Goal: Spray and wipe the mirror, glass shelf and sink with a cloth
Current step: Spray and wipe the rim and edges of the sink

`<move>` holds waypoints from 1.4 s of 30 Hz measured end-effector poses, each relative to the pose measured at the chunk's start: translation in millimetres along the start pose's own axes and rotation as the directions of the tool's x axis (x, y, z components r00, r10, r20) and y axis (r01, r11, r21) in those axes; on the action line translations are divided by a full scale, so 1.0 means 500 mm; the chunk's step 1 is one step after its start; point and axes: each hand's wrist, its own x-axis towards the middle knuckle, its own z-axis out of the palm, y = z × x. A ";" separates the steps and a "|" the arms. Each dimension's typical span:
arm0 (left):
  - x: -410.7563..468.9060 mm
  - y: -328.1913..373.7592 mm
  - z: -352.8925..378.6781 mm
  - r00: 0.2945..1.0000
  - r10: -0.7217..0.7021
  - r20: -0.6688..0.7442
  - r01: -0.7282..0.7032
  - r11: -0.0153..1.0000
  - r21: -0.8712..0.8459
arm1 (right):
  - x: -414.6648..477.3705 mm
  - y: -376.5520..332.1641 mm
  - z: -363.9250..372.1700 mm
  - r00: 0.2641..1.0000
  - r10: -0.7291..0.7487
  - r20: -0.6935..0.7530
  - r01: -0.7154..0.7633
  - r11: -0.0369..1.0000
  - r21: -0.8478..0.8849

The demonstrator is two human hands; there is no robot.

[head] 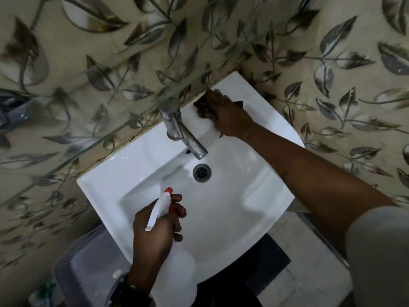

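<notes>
The white ceramic wall-mounted sink [232,207] fills the middle of the view, set against leaf-patterned beige wall tiles [332,63], with the clear glass shelf [73,156] running as a slanted edge above it. The mirror is out of view, so the step in hand looks to be the sink's back ledge.

The right hand [223,116] is flat, fingers pressed down on a dark crumpled cloth [202,109] on the ledge, just beside the dull metal tap [179,131] and close to the wall joint. To do this well, keep the palm flat, work the cloth into the seam where ledge meets tile, then round the tap base, and finish in the bowl toward the round metal drain [201,172].

The left hand [157,227] is wrapped around the neck of a translucent white spray bottle with red nozzle [168,209], one finger near the trigger, held over the bowl's near side; aim fresh mist ahead of the cloth, not on it
</notes>
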 end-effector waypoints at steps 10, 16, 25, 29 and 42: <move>0.017 0.011 -0.019 1.000 0.001 -0.004 -0.001 0.999 0.033 | -0.028 -0.056 0.048 0.996 -0.007 -0.094 0.010 0.999 0.034; 0.014 0.013 -0.022 1.000 0.003 -0.014 -0.003 1.000 0.026 | 0.027 0.018 -0.006 0.944 0.298 -0.142 -0.294 0.954 0.050; 0.021 0.009 -0.007 1.000 0.029 0.011 -0.029 0.997 0.074 | -0.005 -0.064 0.069 0.967 -0.150 -0.208 0.154 0.988 0.003; 0.008 0.002 -0.001 1.000 0.024 0.015 -0.025 0.999 0.036 | -0.028 -0.109 0.089 0.950 0.096 -0.297 -0.066 0.992 0.111; -0.035 -0.004 -0.063 0.999 0.025 -0.025 -0.025 1.000 0.006 | -0.151 -0.288 0.152 0.794 0.463 -0.394 -0.251 0.840 0.481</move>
